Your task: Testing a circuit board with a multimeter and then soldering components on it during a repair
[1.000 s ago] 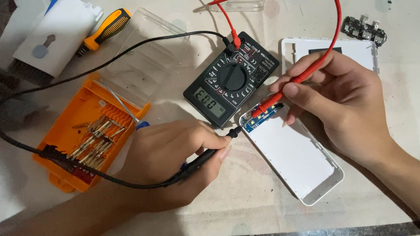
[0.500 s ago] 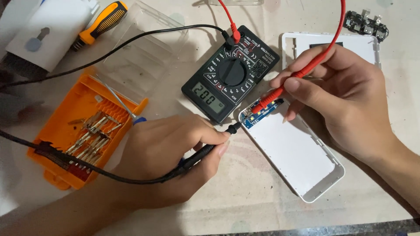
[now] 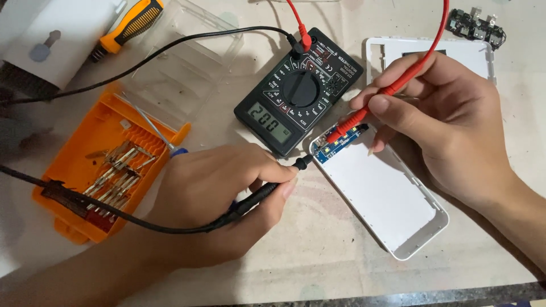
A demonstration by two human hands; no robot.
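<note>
meter (image 3: 300,91) shifted; hands (image 3: 219,202) hold probes (image 3: 267,190).

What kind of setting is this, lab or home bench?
Likely a home or hobby electronics repair bench, not a formal lab. A black multimeter sits on a worn table, the hands press red and black probes to a small blue circuit board in an opened white case, with an orange screwdriver bit box beside.

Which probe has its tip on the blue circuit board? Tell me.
The red probe, held in the right hand, rests its tip on the board. The black probe in the left hand stops beside the case.
</note>
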